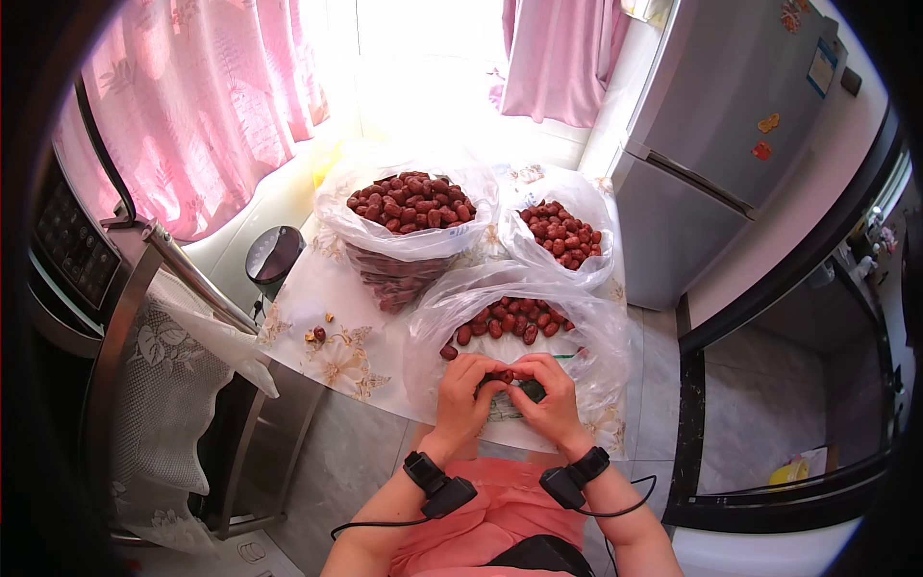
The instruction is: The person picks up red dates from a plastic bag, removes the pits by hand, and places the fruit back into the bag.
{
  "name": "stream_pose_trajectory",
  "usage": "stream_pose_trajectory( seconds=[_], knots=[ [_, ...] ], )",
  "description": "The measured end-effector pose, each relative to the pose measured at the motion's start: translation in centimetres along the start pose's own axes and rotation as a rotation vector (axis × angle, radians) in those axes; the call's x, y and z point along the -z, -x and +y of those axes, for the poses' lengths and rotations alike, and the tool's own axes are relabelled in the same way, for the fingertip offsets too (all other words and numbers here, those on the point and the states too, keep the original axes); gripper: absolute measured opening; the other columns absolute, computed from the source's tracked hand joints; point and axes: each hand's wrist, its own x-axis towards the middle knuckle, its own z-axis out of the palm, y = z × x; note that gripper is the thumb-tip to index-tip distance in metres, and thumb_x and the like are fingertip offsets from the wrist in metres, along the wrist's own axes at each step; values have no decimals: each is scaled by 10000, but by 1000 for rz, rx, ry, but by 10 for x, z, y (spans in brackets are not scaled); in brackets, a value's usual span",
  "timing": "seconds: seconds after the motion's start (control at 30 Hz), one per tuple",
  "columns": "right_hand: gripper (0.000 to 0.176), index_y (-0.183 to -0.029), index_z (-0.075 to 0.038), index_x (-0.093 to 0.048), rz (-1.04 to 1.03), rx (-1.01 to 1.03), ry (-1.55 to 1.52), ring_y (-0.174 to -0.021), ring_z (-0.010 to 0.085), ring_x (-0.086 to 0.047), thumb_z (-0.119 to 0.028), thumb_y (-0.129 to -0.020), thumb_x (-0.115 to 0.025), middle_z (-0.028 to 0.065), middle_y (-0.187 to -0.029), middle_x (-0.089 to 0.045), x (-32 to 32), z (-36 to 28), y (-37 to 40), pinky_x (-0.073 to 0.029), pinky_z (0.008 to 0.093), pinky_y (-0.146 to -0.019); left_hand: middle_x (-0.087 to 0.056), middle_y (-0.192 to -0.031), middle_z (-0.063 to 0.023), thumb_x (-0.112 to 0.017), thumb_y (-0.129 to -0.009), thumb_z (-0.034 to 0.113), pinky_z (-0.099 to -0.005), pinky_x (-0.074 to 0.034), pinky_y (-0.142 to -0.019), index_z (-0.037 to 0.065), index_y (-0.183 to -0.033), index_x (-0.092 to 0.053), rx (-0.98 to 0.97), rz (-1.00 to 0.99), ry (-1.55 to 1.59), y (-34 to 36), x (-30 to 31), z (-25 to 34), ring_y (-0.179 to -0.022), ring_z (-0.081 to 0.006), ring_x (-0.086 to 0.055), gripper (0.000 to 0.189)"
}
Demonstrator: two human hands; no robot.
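Observation:
Between the fingertips of both hands is a dried red date [504, 377], partly covered by the fingers. My left hand [463, 392] pinches it from the left, and my right hand [550, 396] closes on its other side. Both hands are over the near edge of an open clear plastic bag [608, 337], where loose red dates [514, 317] lie spread inside. One single date [449, 353] rests close to my left hand, at the bag's left side. A dark patch shows below my fingers.
A large full bag of dates [404, 252] and a smaller one [567, 279] stand farther back on the flowered tablecloth [341, 361]. Date scraps [315, 335] lie at left. A dark bin [274, 255] is beside the table, a grey refrigerator [692, 183] at right.

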Motion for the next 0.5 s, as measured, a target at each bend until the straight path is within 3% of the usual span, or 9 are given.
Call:
stream_pose_trajectory(
  seconds=[0.5],
  knots=[
    [300, -1100, -14, -716, -3, -2, -23, -946, 263, -706, -9, -816, -813, 118, -1100, -682, 0, -1, -1, -576, 349, -805, -689, -1005, -134, -706, -840, -10, -439, -504, -852, 47, -1060, -709, -12, 16, -4, -1, 0, 2, -975, -361, -644, 228]
  ],
)
